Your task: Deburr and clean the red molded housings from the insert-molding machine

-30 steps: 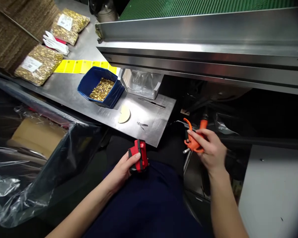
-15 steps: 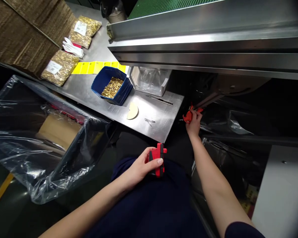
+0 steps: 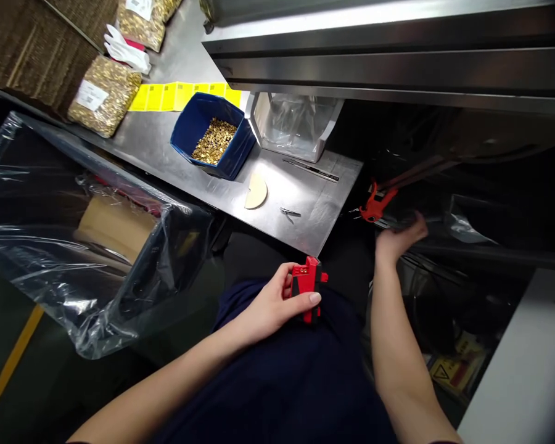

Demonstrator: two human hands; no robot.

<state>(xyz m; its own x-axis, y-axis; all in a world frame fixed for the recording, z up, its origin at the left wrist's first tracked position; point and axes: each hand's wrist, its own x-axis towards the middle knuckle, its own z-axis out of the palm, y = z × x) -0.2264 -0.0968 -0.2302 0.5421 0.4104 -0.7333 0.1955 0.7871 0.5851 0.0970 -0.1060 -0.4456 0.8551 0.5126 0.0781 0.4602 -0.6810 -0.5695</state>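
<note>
My left hand [image 3: 282, 302] is closed around a red and black plastic housing [image 3: 306, 285], thumb across its front. Small brass-coloured inserts show near the housing's top. My right hand [image 3: 400, 237] is blurred, with its fingers stretched to the right and nothing visible in them. Just up and left of it, apart from the fingers, is an orange-handled tool [image 3: 375, 203] beyond the table's corner. On the metal table [image 3: 317, 213] lie a pale notched disc piece [image 3: 257, 191], a small metal tool [image 3: 290, 213] and a slim dark knife-like tool [image 3: 312, 169].
A blue bin [image 3: 234, 163] holds small brass pieces, beside a clear-lined grey bin [image 3: 321, 139]. Yellow labels [image 3: 169, 97], white gloves [image 3: 124, 52] and a bag of brass parts [image 3: 102, 102] lie behind. A plastic-lined crate [image 3: 166, 246] stands left; a metal beam [image 3: 374, 74] crosses above.
My right hand has let go of the orange-handled tool and moved right and slightly down from it. My left hand still holds the red and black housing. The view has shifted.
</note>
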